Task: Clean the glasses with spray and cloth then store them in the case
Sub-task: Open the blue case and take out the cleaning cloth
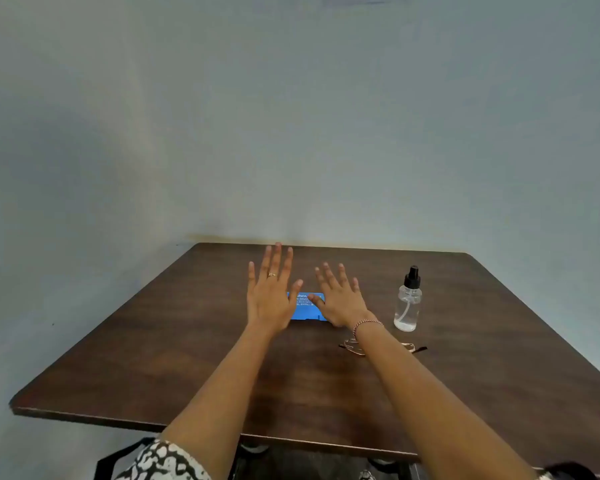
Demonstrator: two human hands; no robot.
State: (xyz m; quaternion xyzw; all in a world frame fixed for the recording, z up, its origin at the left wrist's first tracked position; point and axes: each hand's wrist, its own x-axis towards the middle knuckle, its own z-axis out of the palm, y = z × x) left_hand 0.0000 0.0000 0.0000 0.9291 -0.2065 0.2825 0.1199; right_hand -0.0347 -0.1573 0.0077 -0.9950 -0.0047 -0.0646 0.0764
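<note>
A blue case [306, 308] with white lettering lies on the dark wooden table [174, 341], mostly hidden behind my two hands. My left hand [271, 294] is held above the table with fingers spread straight, a ring on one finger. My right hand [340, 299] is also spread flat, beside the left, with a bracelet at the wrist. Neither hand holds anything. The glasses [352, 346] lie on the table under my right forearm, partly hidden by it. A clear spray bottle [408, 303] with a black nozzle stands upright to the right of my right hand.
The table's far edge meets a pale blue-grey wall [291, 133]. The near edge [187, 424] runs across the bottom of the view, with a patterned sleeve [160, 459] below it.
</note>
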